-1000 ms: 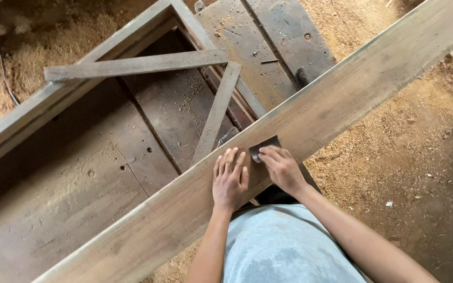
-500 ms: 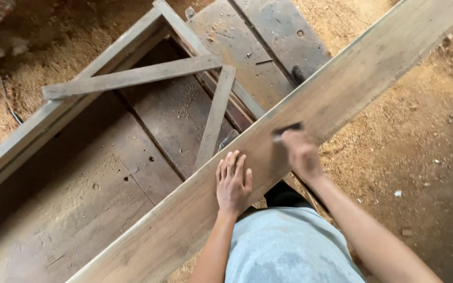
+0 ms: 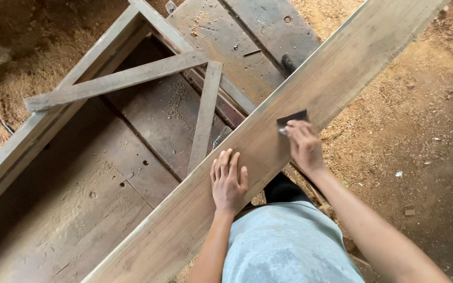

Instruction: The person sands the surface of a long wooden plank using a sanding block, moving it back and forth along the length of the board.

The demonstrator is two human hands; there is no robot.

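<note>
A long wooden plank (image 3: 342, 78) runs diagonally from the lower left to the upper right. My left hand (image 3: 228, 181) lies flat on it, fingers spread, pressing down. Farther up the plank, my right hand (image 3: 304, 147) presses a small dark sheet of sandpaper (image 3: 291, 118) against the wood; part of the sheet is hidden under my fingers.
Under the plank stands a worn wooden bench (image 3: 106, 183) with a raised rim and two loose battens (image 3: 116, 79) lying across it. Sawdust (image 3: 420, 120) covers the ground to the right and upper left. My grey shirt (image 3: 284, 246) fills the bottom middle.
My right hand has slid the sandpaper up the plank toward the upper right, away from my left hand. The left hand has stayed flat in the same spot on the plank.
</note>
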